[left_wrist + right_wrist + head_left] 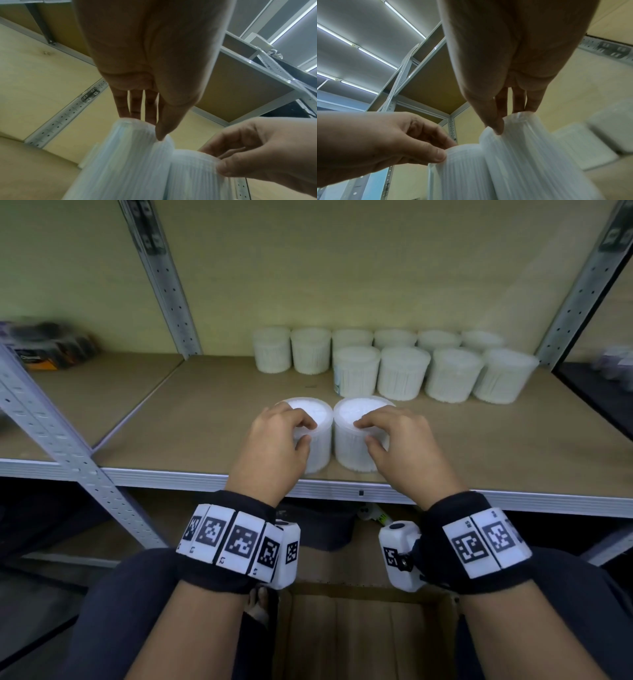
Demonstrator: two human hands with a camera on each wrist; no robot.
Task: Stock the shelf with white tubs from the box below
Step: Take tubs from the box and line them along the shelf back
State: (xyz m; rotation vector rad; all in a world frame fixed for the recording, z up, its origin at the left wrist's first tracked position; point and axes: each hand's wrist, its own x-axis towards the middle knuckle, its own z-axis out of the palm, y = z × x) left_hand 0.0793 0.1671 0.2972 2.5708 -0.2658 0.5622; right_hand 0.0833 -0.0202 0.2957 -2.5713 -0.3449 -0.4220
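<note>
Two white ribbed tubs stand side by side, touching, near the front edge of the brown shelf (pixel 191 419). My left hand (pixel 299 433) grips the left tub (pixel 320 417) from above, fingers on the lid and thumb on the side. My right hand (pixel 368 433) holds the right tub (pixel 349 450) the same way. The left wrist view shows the left hand (pixel 150 128) pinching its tub (pixel 130 159) at the rim. In the right wrist view the right hand (pixel 505 121) pinches its tub (pixel 530 155). An open cardboard box (pixel 359 638) sits below, between my knees.
Several more white tubs (pixel 404 371) stand in two rows at the back right of the shelf. Perforated grey uprights (pixel 164 278) rise at the back left and far right (pixel 579 285). Dark packages (pixel 51 344) lie on the neighbouring shelf to the left.
</note>
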